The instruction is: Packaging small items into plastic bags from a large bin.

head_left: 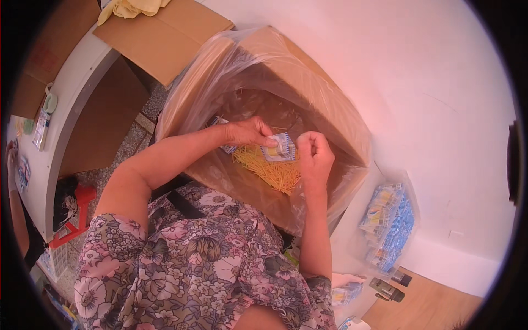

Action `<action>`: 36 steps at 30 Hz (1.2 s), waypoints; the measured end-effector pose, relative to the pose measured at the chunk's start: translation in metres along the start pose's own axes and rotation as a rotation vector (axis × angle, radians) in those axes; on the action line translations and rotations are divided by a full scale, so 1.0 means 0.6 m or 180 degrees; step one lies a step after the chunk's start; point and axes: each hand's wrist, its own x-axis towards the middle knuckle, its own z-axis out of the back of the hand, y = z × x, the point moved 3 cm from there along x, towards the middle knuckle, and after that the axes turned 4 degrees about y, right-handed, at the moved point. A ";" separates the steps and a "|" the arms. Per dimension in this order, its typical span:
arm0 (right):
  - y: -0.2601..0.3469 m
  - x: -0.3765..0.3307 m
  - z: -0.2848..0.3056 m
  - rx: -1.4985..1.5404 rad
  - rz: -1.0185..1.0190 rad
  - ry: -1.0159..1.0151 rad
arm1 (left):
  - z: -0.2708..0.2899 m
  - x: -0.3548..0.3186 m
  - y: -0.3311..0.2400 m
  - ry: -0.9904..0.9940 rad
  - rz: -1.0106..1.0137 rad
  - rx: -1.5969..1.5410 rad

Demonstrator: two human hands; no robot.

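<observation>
White desk (440, 82) carrying plastic-lined cardboard box (308, 71), yellow sticks (269, 168) inside, left hand (247, 132) and right hand (314, 154) fingers clamped on small blue packet (280, 148), bagged packets (388, 220) near right.

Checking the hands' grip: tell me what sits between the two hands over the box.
In the head view, a small blue-and-white packet spans left hand and right hand.
</observation>
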 end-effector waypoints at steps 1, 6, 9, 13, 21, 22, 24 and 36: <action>-0.008 -0.008 0.001 -0.0285 0.0217 -0.0125 | -0.002 0.000 0.005 -0.0029 0.0063 0.0030; -0.045 -0.068 -0.018 -0.0708 0.0019 -0.0016 | -0.006 0.019 0.001 0.0028 0.0083 0.1393; -0.030 -0.122 0.060 -0.0783 0.0160 -0.0361 | 0.053 0.013 0.049 -0.0073 0.0309 0.1061; 0.019 -0.275 0.247 -0.0064 -0.0371 -0.0537 | 0.162 -0.032 0.104 -0.1087 0.0037 0.3311; -0.117 -0.687 0.515 -0.0643 -0.2833 -0.2123 | 0.159 -0.006 0.101 -0.0413 0.1637 0.4630; -0.142 -0.716 0.515 -0.0698 -0.3211 -0.2021 | 0.158 -0.015 0.096 -0.0512 0.1605 0.4601; -0.201 -0.769 0.515 -0.1994 -0.3021 -0.1730 | 0.233 -0.038 0.183 -0.0758 0.0710 0.4607; -0.067 -0.515 0.433 -0.3946 -0.0695 -0.1868 | 0.125 -0.026 0.078 -0.0924 0.1387 0.5325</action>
